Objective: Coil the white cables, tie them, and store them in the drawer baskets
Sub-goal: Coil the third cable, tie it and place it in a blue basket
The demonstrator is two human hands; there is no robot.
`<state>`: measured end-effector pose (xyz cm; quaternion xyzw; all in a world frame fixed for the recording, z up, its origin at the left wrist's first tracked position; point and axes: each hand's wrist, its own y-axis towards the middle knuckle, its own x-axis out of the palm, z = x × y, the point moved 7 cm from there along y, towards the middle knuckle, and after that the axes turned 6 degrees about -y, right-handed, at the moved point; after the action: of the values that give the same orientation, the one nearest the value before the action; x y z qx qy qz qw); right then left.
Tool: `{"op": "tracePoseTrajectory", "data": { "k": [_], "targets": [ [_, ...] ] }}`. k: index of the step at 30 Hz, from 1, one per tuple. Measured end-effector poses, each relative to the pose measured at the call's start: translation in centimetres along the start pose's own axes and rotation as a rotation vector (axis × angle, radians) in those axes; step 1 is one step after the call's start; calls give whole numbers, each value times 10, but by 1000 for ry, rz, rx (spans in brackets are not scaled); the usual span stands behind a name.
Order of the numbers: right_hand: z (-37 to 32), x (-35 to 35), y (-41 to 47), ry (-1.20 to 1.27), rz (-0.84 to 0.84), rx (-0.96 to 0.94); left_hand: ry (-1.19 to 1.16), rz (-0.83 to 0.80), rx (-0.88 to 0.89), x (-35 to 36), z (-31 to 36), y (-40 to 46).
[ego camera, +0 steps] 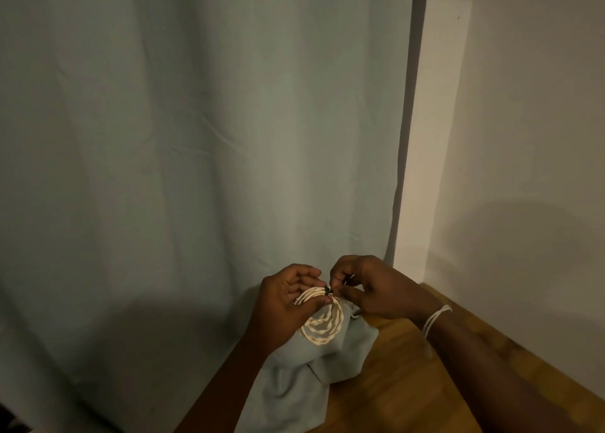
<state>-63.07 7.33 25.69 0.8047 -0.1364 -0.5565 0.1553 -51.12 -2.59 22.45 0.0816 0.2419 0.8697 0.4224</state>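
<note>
One coiled cable at six o'clock, two hands on it: left hand palm up, fingers gripping the coil's top, right hand at its three o'clock pinching a dark tie

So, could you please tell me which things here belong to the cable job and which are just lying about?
Job: coiled white cable; dark tie; left hand; right hand.

Lying about: curtain; wooden floor; wall; wrist string.
</note>
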Motion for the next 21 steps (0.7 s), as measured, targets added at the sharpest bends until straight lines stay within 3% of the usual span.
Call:
{"op": "tracePoseTrajectory", "data": {
  "k": [9, 21],
  "targets": [
    [-1, -8, -8, 82, 235, 16, 15, 72, 35, 5, -2, 6],
    [25, -18, -21, 643, 180, 165, -21, 26, 73, 21, 3, 8]
  ]
}}
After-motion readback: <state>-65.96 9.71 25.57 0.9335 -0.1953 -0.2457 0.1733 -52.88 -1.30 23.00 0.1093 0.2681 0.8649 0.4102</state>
